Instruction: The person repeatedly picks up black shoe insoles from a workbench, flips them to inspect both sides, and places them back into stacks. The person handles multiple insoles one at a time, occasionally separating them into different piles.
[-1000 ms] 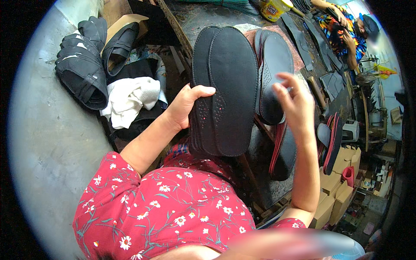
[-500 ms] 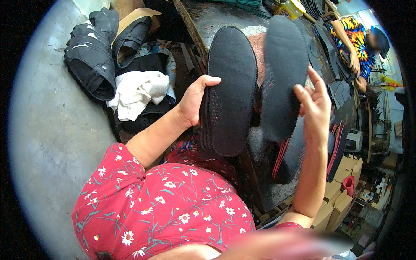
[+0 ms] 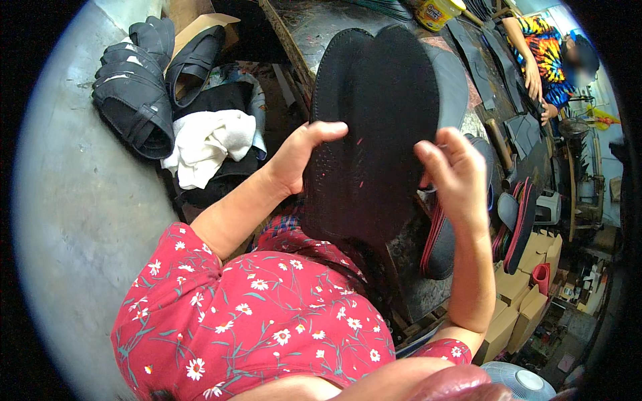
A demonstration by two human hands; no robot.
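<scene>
Upright in front of me, my left hand [image 3: 294,157] grips a stack of black insoles [image 3: 328,194] by its left edge, thumb lying on the top face. A single black insole [image 3: 401,113] overlaps the right side of that stack. Its right edge is at the curled fingers and thumb of my right hand [image 3: 458,174], which pinches it. Small pink marks and a dotted patch show on the black faces. Beyond the right edge, a grey sole-shaped piece [image 3: 453,83] lies on the dark worktable [image 3: 414,284].
Red-edged soles [image 3: 438,244] lie at the table's near side, with more soles [image 3: 518,227] further right. Black shoes [image 3: 137,110] and a white cloth [image 3: 217,137] are at left. A yellow tub [image 3: 438,13] stands at the back. A co-worker [image 3: 545,60] works at far right, beyond cardboard boxes [image 3: 511,314].
The insole at my right hand has moved left and now overlaps the stack. My right hand has moved left and slightly down with it. My left hand keeps its hold.
</scene>
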